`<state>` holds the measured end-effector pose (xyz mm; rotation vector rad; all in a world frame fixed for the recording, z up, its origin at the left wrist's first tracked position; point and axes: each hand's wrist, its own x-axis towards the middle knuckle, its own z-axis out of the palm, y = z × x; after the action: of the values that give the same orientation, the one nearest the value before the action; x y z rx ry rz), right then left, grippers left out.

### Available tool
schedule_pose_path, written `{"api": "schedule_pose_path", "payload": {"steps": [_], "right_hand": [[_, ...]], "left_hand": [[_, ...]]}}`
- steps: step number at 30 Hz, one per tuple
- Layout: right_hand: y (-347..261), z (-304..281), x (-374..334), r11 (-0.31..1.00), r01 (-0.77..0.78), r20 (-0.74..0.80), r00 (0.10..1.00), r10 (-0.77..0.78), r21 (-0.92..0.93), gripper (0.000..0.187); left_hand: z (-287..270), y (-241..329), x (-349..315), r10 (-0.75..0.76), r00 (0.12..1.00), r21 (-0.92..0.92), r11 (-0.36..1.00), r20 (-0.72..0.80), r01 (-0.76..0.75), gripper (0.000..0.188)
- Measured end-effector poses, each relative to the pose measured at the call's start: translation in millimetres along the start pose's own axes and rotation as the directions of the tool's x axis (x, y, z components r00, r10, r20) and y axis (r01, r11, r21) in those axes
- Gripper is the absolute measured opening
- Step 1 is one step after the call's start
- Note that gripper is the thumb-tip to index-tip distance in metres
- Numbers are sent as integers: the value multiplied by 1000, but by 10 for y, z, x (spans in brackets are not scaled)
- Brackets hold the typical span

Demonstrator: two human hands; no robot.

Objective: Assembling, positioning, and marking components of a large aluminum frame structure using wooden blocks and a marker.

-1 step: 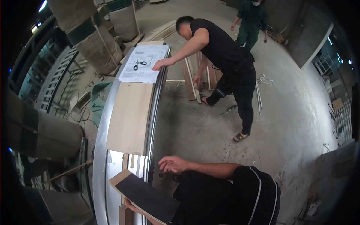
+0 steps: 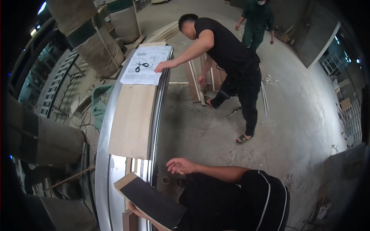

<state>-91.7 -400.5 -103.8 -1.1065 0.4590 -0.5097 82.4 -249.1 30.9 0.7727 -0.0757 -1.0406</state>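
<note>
My left hand (image 2: 135,210) grips the underside and edge of a wooden board (image 2: 152,200), and most of its fingers are hidden. The board is tilted, with a dark upper face and a bare pale end strip. My right hand (image 2: 181,166) hangs in the air beside the metal table (image 2: 103,154), loosely bent, fingers apart and holding nothing. A wide pale wooden panel (image 2: 133,119) lies on the table beyond the held board. Printed sheets (image 2: 148,57) rest at the panel's far end, with black-handled scissors (image 2: 141,66) on top.
Across the table's right side a co-worker in black (image 2: 227,46) bends over, one hand on the sheets, the other near wooden strips (image 2: 196,82). Another person in green (image 2: 256,25) stands farther back. Large fabric dust bags (image 2: 92,46) line the left. A ring-shaped roll (image 2: 166,180) is below my right hand.
My right hand has shifted slightly right, its fingers a little more bent. The held board has moved slightly right. The rest of the view has slid slightly left.
</note>
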Motion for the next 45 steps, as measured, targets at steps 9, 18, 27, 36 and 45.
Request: {"api": "schedule_pose_path", "payload": {"steps": [9, 18, 27, 36, 45], "right_hand": [[1389, -1748, -1474, 704, -685, -689, 603, 402, -189, 23], [1463, -2277, -2011, 654, -755, -679, 457, 574, 45, 27], [720, -2993, -1383, 910, -412, -789, 573, 222, -43, 24], [1098, -3076, -2096, 773, -626, -786, 428, 445, 97, 21], [757, -3068, -1715, 753, -631, -840, 294, 455, 187, 17]], "left_hand": [[138, -485, 287, -227, 967, -106, 965, 118, 239, 79], [891, -868, 467, -223, 953, -142, 957, 205, 255, 73], [1773, -1638, 826, -229, 962, -196, 947, 151, 256, 72], [2084, -1971, 1319, -466, 841, -152, 843, 274, 516, 74], [2474, -2022, 2169, -596, 753, -144, 749, 278, 646, 73]]}}
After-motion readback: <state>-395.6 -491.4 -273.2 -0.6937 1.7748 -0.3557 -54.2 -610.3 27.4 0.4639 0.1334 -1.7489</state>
